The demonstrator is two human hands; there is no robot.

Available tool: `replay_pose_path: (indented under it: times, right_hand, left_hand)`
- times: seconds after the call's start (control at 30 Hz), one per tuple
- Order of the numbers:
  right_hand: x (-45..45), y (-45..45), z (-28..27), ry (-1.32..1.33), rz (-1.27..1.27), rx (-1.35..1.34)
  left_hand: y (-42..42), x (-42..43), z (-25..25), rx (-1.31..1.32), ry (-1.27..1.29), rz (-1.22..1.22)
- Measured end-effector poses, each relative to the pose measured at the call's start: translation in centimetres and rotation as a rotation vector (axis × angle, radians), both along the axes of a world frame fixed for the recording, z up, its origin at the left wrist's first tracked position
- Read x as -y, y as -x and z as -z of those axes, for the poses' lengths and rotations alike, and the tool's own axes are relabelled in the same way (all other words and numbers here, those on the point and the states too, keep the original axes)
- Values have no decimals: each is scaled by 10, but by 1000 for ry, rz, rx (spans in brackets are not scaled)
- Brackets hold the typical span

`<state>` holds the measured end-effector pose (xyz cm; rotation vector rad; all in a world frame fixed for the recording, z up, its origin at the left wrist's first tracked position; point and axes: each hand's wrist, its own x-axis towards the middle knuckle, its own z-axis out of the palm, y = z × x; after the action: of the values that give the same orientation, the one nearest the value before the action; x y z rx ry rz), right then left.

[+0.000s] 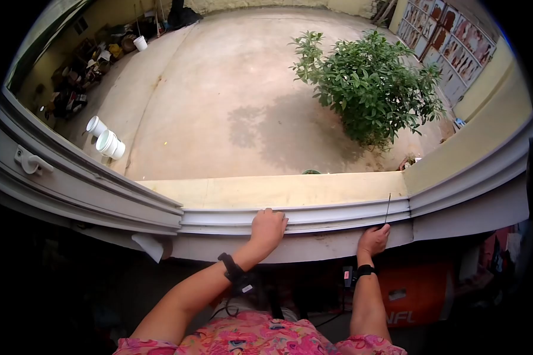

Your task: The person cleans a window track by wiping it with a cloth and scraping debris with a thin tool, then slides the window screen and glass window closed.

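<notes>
My left hand (269,228) rests on the white window track (231,219), its fingers curled over the rail and pressed together. What it holds, if anything, is hidden. To the right, my right hand (373,240) is closed around the lower end of a thin dark rod (388,208). The rod stands nearly upright, and its upper part crosses the track near the right end. That hand is at the inner edge of the grey sill (314,245). Both wrists wear black straps with small devices.
A grey window frame with a handle (32,161) is on the left. Outside are white buckets (109,144), a leafy bush (373,89), a rusty gate (447,44) and piled items along the left wall. An orange box (417,296) sits below the sill at right.
</notes>
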<state>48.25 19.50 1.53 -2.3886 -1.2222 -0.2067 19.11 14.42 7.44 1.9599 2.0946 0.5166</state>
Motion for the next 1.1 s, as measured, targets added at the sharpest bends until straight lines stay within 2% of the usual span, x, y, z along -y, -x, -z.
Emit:
replay_pose_path:
  times: [0.2, 0.37, 0.63, 0.83, 0.9, 0.97, 1.03, 1.07, 1.1]
  right_hand:
    - [0, 1, -1, 9, 15, 2]
    - [1, 0, -1, 22, 17, 14]
    - [1, 2, -3, -2, 2, -9]
    - [1, 2, -3, 7, 18, 0]
    - [0, 1, -2, 10, 23, -6]
    - [0, 0, 1, 4, 17, 10]
    - [-1, 1, 1, 1, 23, 8]
    - [1, 2, 0, 1, 24, 14]
    - [1, 2, -1, 1, 26, 12]
  left_hand:
    - [-37, -13, 16, 100, -156, 188]
    - [-48, -20, 16, 81, -200, 294]
    - [27, 9, 10, 50, -199, 321]
    - [76, 20, 6, 13, -75, 241]
    - [86, 6, 3, 198, 86, 292]
    - [90, -6, -7, 178, 138, 343]
    - [83, -16, -42, 492, 278, 129]
    - [84, -23, -50, 554, 276, 39]
    - [89, -31, -43, 718, 159, -37]
